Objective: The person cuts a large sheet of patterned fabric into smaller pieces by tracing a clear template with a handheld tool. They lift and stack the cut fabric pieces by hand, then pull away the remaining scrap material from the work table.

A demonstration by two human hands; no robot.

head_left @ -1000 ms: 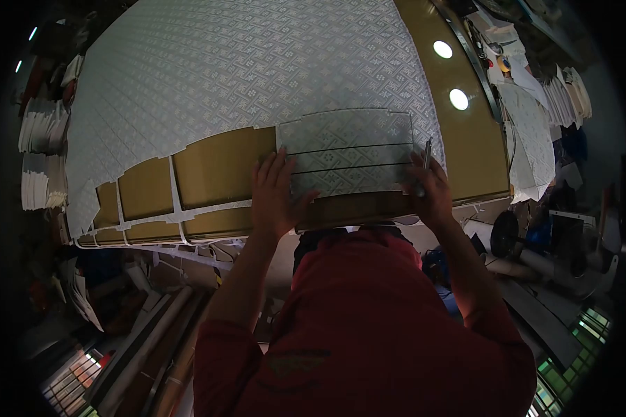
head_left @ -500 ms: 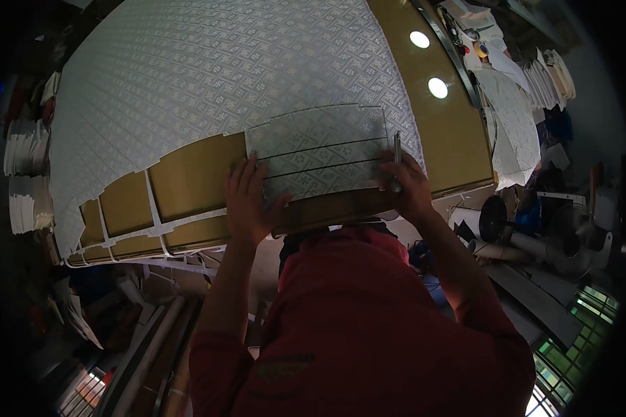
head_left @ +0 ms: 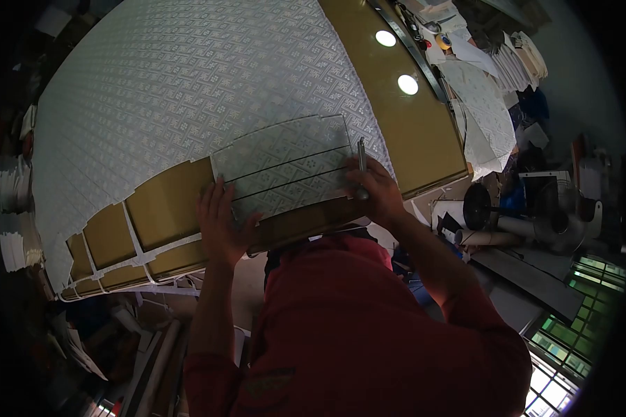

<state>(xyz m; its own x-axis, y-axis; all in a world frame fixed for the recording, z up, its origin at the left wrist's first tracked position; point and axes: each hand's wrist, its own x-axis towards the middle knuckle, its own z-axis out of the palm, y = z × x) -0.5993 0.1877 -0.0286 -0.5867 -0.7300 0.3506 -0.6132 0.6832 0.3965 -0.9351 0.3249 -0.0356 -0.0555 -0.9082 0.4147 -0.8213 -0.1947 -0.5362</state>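
View turned, left hand [head_left: 221, 226] at template edge [head_left: 215, 165]

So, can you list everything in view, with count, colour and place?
Table: one, brown, under the cloth
Large patterned cloth: one, pale grey, across the table
Lined patterned panel: one, grey, between the hands
Slim tool: one, silvery, in the right hand
Long strip: one, dark, table's right side
Tape roll: one, yellow, upper right
White stacks: several, both sides
Long rolls: several, mixed, lower left
Window: one, greenish, lower right
Dim clutter: uncountable, around the edges
Shirt: one, red, on the person
Left hand: one, at the panel's left edge
Right hand: one, panel's right edge
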